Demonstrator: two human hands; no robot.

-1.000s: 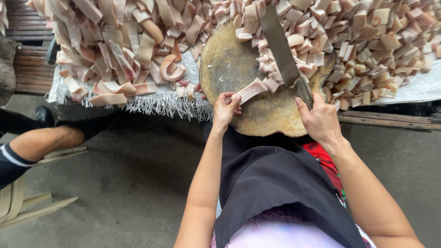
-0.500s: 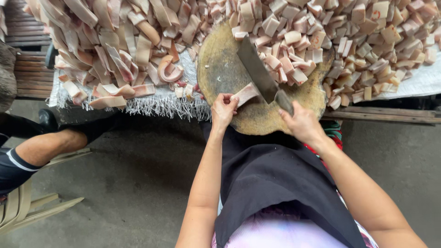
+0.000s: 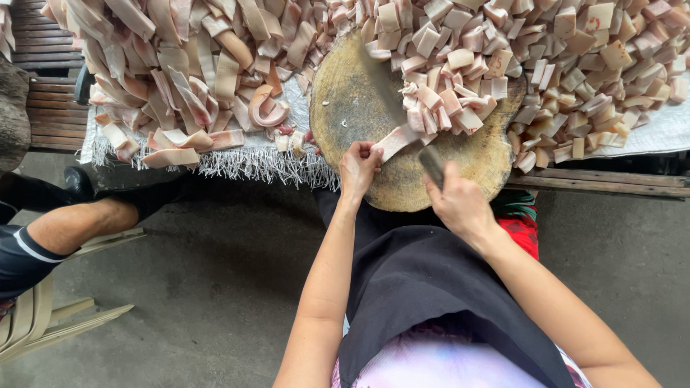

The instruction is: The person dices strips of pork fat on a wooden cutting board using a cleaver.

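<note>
Motion-blurred cleaver blade (image 3: 384, 86)

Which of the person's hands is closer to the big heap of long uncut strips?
Left. The left hand pins a strip on the round chopping block, just right of the heap of long strips. The right hand grips the cleaver handle farther right.

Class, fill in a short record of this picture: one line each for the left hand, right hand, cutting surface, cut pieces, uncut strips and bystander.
Left hand: the left hand pins a pale meat strip on the board.
Right hand: the right hand grips a cleaver; its blade is blurred.
Cutting surface: round wooden chopping block at the table edge.
Cut pieces: square chunks heaped on the block's far side and to its right.
Uncut strips: long curled strips piled to the left on a fringed cloth.
Bystander: another person's leg by a plastic chair.
</note>
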